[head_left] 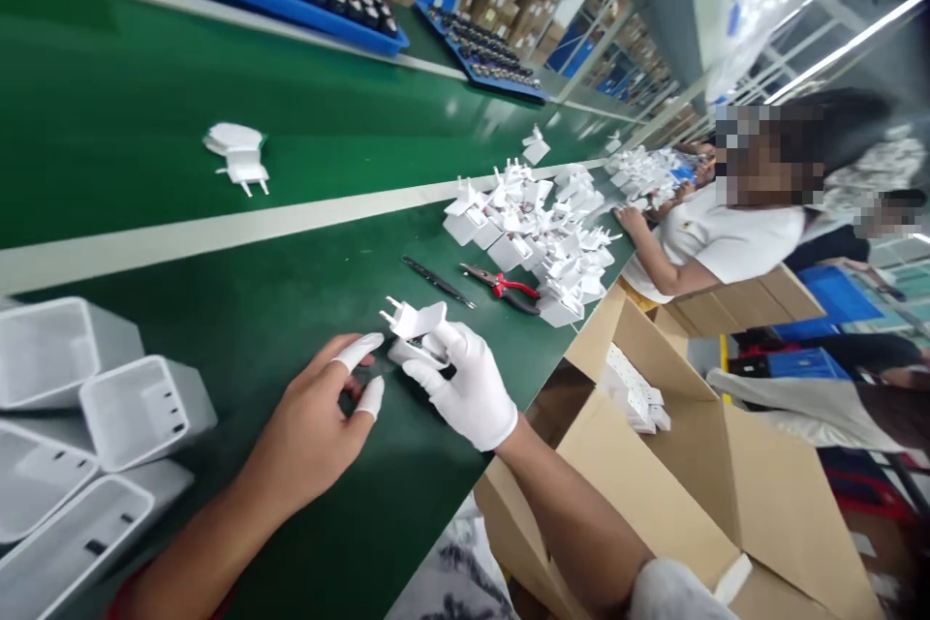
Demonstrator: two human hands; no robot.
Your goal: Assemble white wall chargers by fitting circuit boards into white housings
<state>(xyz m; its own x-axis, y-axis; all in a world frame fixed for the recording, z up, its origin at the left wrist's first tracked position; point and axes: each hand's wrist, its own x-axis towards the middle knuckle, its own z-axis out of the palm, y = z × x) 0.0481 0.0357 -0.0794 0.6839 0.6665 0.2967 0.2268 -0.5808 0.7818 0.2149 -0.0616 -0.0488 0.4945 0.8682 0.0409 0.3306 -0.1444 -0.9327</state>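
A white plug charger [418, 318] with two pins is gripped in my gloved right hand [474, 392]; its casing stands open and its inside is partly hidden by the fingers. Just to the left, my left hand [309, 431] wears white finger covers on thumb and forefinger, which are apart with nothing between them. Beyond my hands lie black tweezers [438, 282] and red-handled pliers [501, 285] on the green table [320, 281]. A heap of similar white plug chargers [519, 223] sits past the tools.
White plastic bins [145, 412] stand at the left. Open cardboard boxes [668, 475] adjoin the table's right edge, one holding white parts [634, 389]. Another charger [243, 160] lies across the pale strip. A blue tray [291, 15] stands behind; a co-worker [727, 237] sits at right.
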